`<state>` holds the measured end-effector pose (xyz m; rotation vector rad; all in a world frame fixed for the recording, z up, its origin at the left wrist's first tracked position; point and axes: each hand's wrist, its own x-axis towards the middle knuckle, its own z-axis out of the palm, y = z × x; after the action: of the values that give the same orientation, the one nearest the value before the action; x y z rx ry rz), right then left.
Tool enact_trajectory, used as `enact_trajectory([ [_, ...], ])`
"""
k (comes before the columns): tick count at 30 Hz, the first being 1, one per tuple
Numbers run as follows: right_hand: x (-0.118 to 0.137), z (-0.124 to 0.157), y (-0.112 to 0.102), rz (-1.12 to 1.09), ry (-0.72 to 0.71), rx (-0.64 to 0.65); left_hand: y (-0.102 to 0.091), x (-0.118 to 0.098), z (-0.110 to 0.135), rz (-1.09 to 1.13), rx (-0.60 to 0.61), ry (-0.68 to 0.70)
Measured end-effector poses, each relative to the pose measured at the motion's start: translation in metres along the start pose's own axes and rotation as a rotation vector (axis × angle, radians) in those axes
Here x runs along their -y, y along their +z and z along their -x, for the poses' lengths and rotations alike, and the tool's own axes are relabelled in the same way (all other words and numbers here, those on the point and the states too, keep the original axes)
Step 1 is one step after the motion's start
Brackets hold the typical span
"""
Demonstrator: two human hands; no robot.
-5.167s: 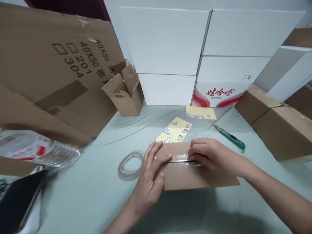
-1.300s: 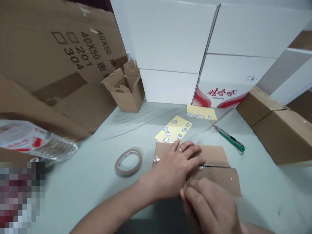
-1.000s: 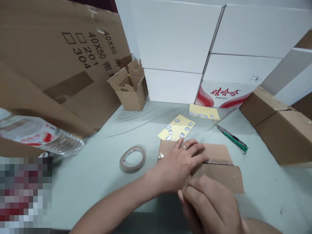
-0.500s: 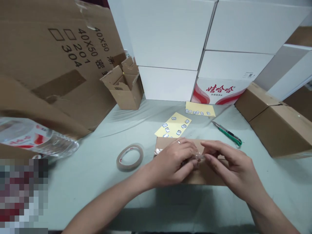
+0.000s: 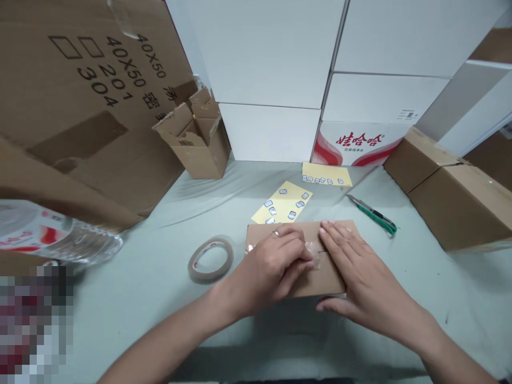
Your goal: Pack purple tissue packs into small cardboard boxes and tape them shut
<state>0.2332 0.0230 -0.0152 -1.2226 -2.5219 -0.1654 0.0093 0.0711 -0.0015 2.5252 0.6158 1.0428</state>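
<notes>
A small brown cardboard box [image 5: 316, 282] lies in front of me, with clear tape [image 5: 314, 253] along its top seam. My left hand [image 5: 280, 261], a ring on one finger, is closed over the box top and pinches the clear tape. Flat on the right part of the box rests my right hand [image 5: 356, 266], fingers stretched out and thumb at the near edge. A roll of tape [image 5: 191, 266] lies to the left of the box. Behind the box is a yellow sheet of small stickers [image 5: 285, 205].
A second sticker sheet [image 5: 326, 173] and a green utility knife [image 5: 372, 214] lie farther back. White cartons [image 5: 272, 133] wall off the rear. An open small box [image 5: 204, 154], a large carton [image 5: 92, 117] and a water bottle [image 5: 60, 234] stand left; a brown box [image 5: 460, 202] stands right.
My right hand has let go of the tape and moved to lie flat on the right of the box. My left hand stays at the tape. The view has shifted slightly.
</notes>
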Motion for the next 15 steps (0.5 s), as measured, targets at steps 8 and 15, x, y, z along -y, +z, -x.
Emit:
enact_trajectory([
  [8, -0.003, 0.012, 0.012, 0.130, 0.017, 0.051, -0.048, 0.004, 0.049, -0.041, -0.228, -0.333],
  [15, -0.004, 0.013, 0.010, 0.147, 0.016, 0.053, -0.060, 0.023, 0.105, 0.206, -0.855, -0.789],
])
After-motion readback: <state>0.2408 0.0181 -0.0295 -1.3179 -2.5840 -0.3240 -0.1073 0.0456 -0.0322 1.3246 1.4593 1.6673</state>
